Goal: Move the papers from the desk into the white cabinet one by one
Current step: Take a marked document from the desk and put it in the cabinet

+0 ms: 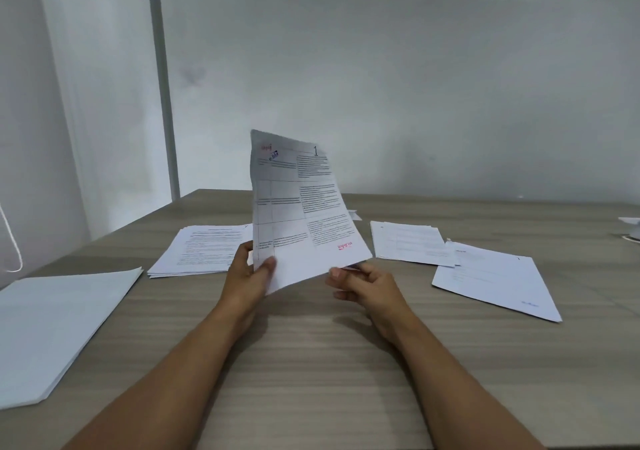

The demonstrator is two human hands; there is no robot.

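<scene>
A printed sheet of paper [301, 207] with a table, black text and red and blue stamps stands nearly upright above the wooden desk [311, 363]. My left hand [251, 276] pinches its lower left corner, thumb on the front. My right hand [367, 285] pinches its lower right edge. On the desk lie more papers: a printed stack [201, 252] behind my left hand, a blank white stack [52, 325] at the left edge, a stack [412, 243] at centre right and another sheet pile [498, 283] further right. No white cabinet is in view.
A pale wall [415, 68] rises behind the desk. A grey vertical post [164, 85] stands at the desk's far left corner. A white object [630, 229] sits at the far right edge. A white cord loop [12, 241] hangs at the left.
</scene>
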